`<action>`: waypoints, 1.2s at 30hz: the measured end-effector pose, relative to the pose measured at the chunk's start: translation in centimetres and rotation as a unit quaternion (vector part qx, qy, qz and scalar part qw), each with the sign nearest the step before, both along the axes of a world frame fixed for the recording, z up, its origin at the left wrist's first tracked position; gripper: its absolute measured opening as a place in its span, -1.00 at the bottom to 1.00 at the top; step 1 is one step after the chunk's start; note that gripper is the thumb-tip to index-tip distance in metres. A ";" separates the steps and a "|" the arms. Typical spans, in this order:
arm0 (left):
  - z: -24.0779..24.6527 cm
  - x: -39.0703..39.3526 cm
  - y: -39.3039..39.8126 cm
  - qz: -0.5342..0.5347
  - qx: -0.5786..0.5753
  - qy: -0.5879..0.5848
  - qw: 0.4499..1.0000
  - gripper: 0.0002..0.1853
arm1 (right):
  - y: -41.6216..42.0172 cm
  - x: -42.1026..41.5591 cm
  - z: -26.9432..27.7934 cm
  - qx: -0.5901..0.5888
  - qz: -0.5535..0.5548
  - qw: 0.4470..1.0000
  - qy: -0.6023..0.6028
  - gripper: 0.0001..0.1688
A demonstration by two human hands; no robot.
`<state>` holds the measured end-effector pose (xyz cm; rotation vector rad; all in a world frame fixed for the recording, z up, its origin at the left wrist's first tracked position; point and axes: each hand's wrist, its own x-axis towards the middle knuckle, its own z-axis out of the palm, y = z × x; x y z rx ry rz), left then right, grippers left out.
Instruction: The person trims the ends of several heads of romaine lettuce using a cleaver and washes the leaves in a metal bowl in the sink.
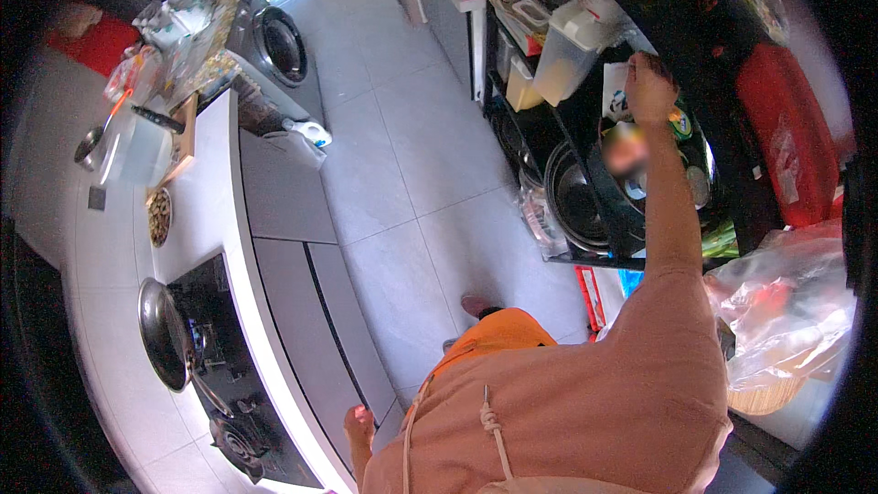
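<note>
My right hand (651,90) is stretched out over a black shelf unit (583,144) on my right. Its fingers are bent, and a dark patch beside them is too unclear to name. Just left of that hand stands a white packet with dark print (615,90). Below it, partly behind my wrist, are packaged goods and a round green-topped container (680,123). A clear plastic storage container with a white lid (573,41) stands further left on the shelf. My left hand (359,423) hangs low beside the grey cabinet fronts, its fingers curled; whether it holds anything is hidden.
A wok (164,336) sits on the black gas hob (226,329) at left. Beyond it are a bowl of nuts or similar pieces (160,217) and a front-loading washing machine (281,48). Large metal pots (579,195) stand low in the shelf. Clear plastic bags (789,302) lie at right.
</note>
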<state>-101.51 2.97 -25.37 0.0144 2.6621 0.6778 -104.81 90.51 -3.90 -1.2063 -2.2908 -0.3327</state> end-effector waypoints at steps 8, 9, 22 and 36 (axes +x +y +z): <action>11.3 -10.0 14.6 -0.087 0.053 0.089 0.991 -0.67 | -18.2 -5.1 4.7 0.106 0.360 0.922 0.090 -0.86; 13.7 -11.5 17.4 -0.116 0.072 0.155 0.979 -0.67 | -20.8 -6.1 5.4 0.068 0.410 0.903 0.109 -0.87; 19.3 -10.9 12.7 0.019 0.331 0.229 0.915 -0.47 | -52.6 -12.7 10.4 -0.158 0.844 0.508 0.072 -0.83; 18.9 -11.5 4.5 0.207 0.633 0.054 0.744 -0.62 | -64.7 -13.9 0.3 -0.725 0.625 0.287 0.024 -0.36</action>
